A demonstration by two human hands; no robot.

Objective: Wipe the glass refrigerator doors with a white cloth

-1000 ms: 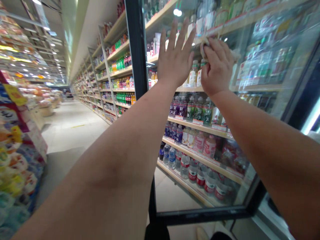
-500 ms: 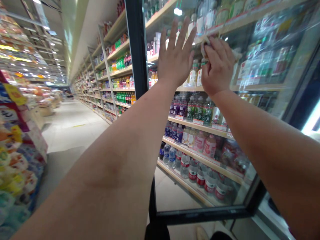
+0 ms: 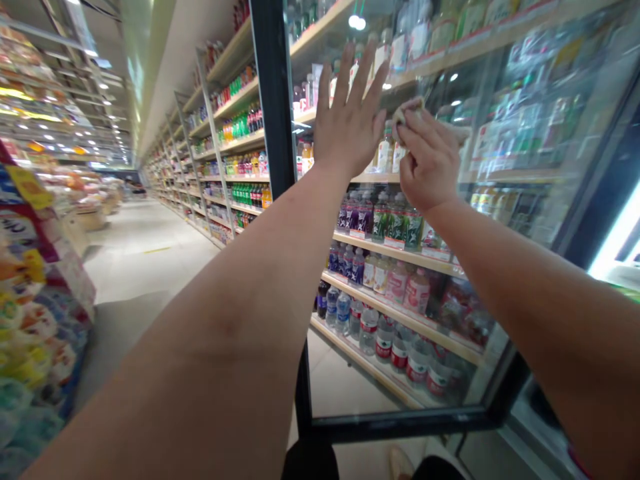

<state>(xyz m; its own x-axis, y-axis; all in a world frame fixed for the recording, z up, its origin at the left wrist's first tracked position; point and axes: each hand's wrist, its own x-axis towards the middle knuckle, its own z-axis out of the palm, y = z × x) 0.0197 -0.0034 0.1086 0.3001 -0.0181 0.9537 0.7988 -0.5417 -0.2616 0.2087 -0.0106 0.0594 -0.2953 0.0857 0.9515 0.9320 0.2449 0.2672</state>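
Observation:
A glass door [image 3: 350, 393] in a dark frame stands in front of me. My left hand [image 3: 347, 130] lies spread against the upper left of the pane, fingers apart and pointing up, holding nothing. To its right, my right hand [image 3: 430, 157] is closed around a crumpled pale cloth [image 3: 407, 115] and presses it to the glass. Part of the cloth sticks out past the far side of the fist; the rest is hidden under the fingers. Through the pane show shelves of bottled drinks [image 3: 395, 220].
A long shelf row of bottles [image 3: 245, 127] runs away along the aisle. The pale tiled floor [image 3: 145, 247] stretches back on the left. Bright packaged goods [image 3: 40, 320] are stacked at the near left. The door's dark frame [image 3: 273, 93] forms an upright edge beside my left arm.
My right hand has moved slightly down and left with the cloth, still at the glass. My left hand stays nearly in place, spread on the pane.

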